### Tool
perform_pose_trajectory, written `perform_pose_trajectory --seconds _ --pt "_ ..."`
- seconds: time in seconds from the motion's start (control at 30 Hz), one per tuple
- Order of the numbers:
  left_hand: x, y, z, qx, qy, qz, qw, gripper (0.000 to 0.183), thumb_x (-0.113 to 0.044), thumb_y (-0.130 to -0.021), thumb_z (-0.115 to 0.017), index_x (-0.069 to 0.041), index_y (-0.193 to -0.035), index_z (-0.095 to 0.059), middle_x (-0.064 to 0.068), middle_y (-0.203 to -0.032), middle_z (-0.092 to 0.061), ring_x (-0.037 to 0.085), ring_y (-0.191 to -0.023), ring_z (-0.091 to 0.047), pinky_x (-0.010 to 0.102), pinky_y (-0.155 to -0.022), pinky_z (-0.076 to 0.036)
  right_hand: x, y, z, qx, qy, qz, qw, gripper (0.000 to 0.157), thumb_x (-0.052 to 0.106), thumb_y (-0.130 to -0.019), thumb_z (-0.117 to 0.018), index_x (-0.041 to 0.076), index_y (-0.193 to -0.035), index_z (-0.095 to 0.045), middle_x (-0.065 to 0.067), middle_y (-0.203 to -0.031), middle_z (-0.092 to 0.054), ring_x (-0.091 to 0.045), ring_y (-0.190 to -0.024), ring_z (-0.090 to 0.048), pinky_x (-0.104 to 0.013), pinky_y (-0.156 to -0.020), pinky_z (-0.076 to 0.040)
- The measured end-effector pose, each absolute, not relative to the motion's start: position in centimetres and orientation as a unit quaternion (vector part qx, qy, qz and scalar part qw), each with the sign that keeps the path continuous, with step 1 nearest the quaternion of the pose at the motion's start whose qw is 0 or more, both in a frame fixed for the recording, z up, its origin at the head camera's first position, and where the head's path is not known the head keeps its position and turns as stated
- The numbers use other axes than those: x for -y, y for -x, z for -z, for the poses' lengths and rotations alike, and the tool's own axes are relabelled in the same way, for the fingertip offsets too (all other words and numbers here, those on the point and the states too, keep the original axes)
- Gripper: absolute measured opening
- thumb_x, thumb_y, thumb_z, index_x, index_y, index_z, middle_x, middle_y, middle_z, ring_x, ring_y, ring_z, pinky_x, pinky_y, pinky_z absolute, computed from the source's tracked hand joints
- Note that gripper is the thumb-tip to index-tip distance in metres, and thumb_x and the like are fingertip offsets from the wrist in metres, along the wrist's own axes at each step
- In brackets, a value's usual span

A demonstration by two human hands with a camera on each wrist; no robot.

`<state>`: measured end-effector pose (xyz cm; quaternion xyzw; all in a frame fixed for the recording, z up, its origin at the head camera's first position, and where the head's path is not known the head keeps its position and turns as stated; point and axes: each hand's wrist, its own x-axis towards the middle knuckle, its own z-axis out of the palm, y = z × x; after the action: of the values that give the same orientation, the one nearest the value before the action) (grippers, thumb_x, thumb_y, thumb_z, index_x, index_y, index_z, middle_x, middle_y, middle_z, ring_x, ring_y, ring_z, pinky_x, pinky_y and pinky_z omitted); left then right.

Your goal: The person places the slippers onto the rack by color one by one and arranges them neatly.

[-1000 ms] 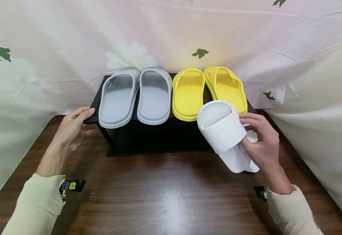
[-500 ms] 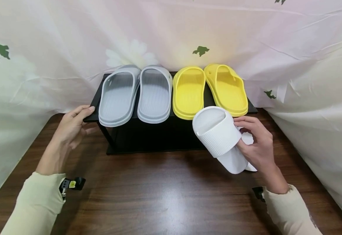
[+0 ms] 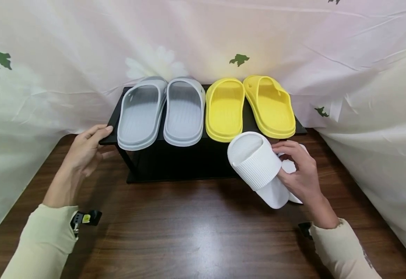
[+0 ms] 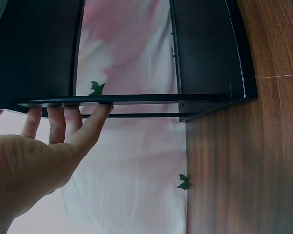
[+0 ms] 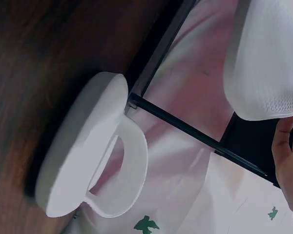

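Note:
My right hand (image 3: pixel 300 170) pinches a white slipper (image 3: pixel 257 164) at the side of its ribbed strap, holding it up in front of the rack's right end. The right wrist view shows part of this slipper (image 5: pixel 266 63) at the top right. A second white slipper (image 5: pixel 88 146) stands on the wooden surface beside the rack; in the head view my hand partly hides it. My left hand (image 3: pixel 88 151) grips the left end of the black shoe rack (image 3: pixel 114 133), thumb on top. In the left wrist view, its fingers (image 4: pixel 90 129) touch the rack's side bar.
On the rack's top shelf stand two grey clogs (image 3: pixel 138 116) and two yellow clogs (image 3: pixel 224 110), side by side. Below is a dark lower shelf (image 3: pixel 185 164). A floral cloth (image 3: pixel 196 38) hangs behind and at both sides. Brown wood (image 3: pixel 175 224) lies in front.
My right hand has carried the white slipper slightly left and down, away from the yellow clog. More of the second slipper shows behind the hand. The left hand stays on the rack.

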<state>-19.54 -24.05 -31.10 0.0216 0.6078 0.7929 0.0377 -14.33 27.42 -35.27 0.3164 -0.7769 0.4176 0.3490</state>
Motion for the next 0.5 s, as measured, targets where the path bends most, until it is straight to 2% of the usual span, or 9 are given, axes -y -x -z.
perform_pose_trajectory --seconds 0.4,0.5 --pt "24.1 19.6 31.1 -0.609 -0.017 -0.792 0.036 0.014 -0.021 -0.099 -0.070 -0.010 -0.107 -0.072 0.002 -0.107 -0.063 0.010 -0.086 -0.068 0.035 -0.078 -0.060 -27.9 14.7 36.3 0.782 -0.330 -0.404 0.341 0.049 0.038 -0.096 -0.069 -0.011 -0.101 -0.069 -0.025 -0.106 -0.066 -0.011 -0.102 -0.062 -0.015 -0.077 -0.051" --pt "24.1 19.6 31.1 -0.608 -0.016 -0.793 0.034 0.014 -0.021 -0.099 -0.070 -0.010 -0.107 -0.072 0.002 -0.107 -0.063 0.010 -0.085 -0.069 0.035 -0.077 -0.060 -27.8 14.7 36.5 0.780 -0.336 -0.405 0.338 0.036 0.025 -0.095 -0.071 -0.011 -0.101 -0.069 -0.024 -0.107 -0.067 -0.013 -0.100 -0.063 -0.016 -0.076 -0.051"
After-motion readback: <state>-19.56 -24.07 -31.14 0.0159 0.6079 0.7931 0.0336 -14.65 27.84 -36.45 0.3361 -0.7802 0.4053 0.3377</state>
